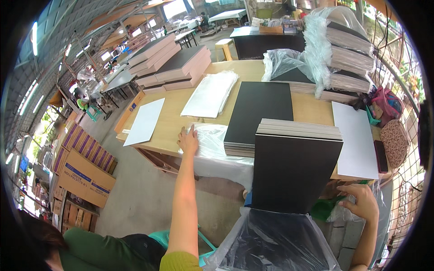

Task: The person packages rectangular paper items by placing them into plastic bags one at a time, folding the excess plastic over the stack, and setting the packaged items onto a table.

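My left hand (pixel 188 141) reaches forward to the table's near edge, its fingers apart at the left end of a see-through plastic sheet (pixel 211 141). Beside that sheet lies a stack of black-faced boards (pixel 260 108). Nearer to me, a thick stack of black boards (pixel 296 174) stands on edge, its pale layered edges upward. Below it, a plastic-covered black stack (pixel 273 241) is close to my body. My right hand (pixel 359 201) hovers right of the standing boards, fingers curved and apart, with nothing seen in it. Loose plastic (pixel 346 212) hangs just under it.
White sheets (pixel 145 121) (pixel 355 140) lie at both table ends, and a pile of plastic bags (pixel 210 94) between. Board stacks (pixel 169 63) and plastic-wrapped stacks (pixel 348 54) stand behind. A phone (pixel 381 156) and pouch (pixel 394 143) lie right. A person in green (pixel 106 248) is lower left.
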Demonstrator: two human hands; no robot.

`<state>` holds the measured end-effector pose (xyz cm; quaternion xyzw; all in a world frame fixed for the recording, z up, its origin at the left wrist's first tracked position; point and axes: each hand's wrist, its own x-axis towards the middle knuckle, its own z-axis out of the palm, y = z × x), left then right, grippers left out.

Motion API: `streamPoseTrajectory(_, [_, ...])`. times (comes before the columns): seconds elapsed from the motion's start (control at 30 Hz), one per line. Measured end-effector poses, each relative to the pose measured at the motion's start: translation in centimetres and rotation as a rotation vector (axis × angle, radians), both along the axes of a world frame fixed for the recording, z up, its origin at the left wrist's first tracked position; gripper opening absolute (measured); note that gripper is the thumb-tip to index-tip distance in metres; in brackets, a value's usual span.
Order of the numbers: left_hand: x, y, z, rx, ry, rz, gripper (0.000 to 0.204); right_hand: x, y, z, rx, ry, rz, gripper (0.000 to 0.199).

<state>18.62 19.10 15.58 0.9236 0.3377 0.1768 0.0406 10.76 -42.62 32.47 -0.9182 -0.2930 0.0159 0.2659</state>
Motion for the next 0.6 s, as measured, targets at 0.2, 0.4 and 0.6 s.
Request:
streamPoseTrajectory(0.2, [-0.9,1.3,0.1,0.195,-0.244,-0.066,0.018,1.0,6.8,4.6,-0.015,-0.164,0.332,0.038])
streamPoseTrajectory(0.4, [-1.7,-0.3,3.6,0.443,-0.306,-0.292,0.011,2.8,12.4,6.8,-0.041,-0.311,0.639,0.033])
streamPoseTrajectory(0.6, [-0.8,-0.2,4.0,0.476,-0.422,-0.287,0.023,3.1,17.6,6.6,0.025,-0.384,0.808,0.026])
